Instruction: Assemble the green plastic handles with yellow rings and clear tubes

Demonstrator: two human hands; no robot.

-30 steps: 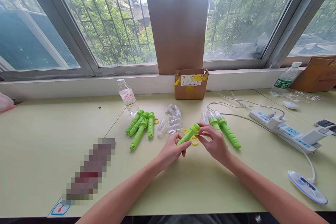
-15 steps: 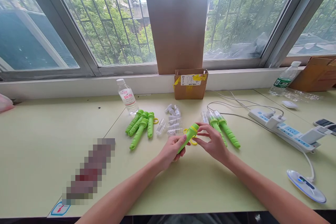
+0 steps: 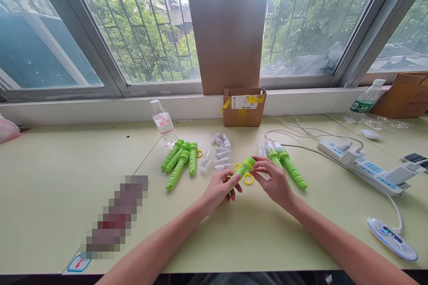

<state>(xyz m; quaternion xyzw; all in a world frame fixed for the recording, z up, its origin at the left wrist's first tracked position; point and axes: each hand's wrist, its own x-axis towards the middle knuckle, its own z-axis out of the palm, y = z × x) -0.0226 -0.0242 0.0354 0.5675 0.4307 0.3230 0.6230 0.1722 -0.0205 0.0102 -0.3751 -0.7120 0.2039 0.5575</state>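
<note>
In my left hand (image 3: 219, 189) is a green plastic tube (image 3: 246, 167) with a threaded end, tilted up to the right. My right hand (image 3: 276, 182) pinches that threaded end with thumb and fingers. Yellow rings (image 3: 248, 179) lie on the table just behind and below the tube. Several clear plastic caps (image 3: 223, 153) are scattered beyond my left hand. Left of them lies a group of green tubes (image 3: 178, 170), with another yellow ring (image 3: 199, 153) beside it. Near my right hand, green tubes with clear caps (image 3: 292, 169) rest on the table, partly hidden by that hand.
A water bottle (image 3: 164, 124) stands behind the green tubes. A small cardboard box (image 3: 244, 118) sits against the sill. To the right are a power strip (image 3: 368, 167) with cables, a white oval device (image 3: 392, 239) and another bottle (image 3: 364, 102). A blurred patch (image 3: 117, 216) covers something at left.
The left fingers have loosened and spread a little under the green tube. The right fingers have shifted slightly at its threaded end. The whole view has moved slightly.
</note>
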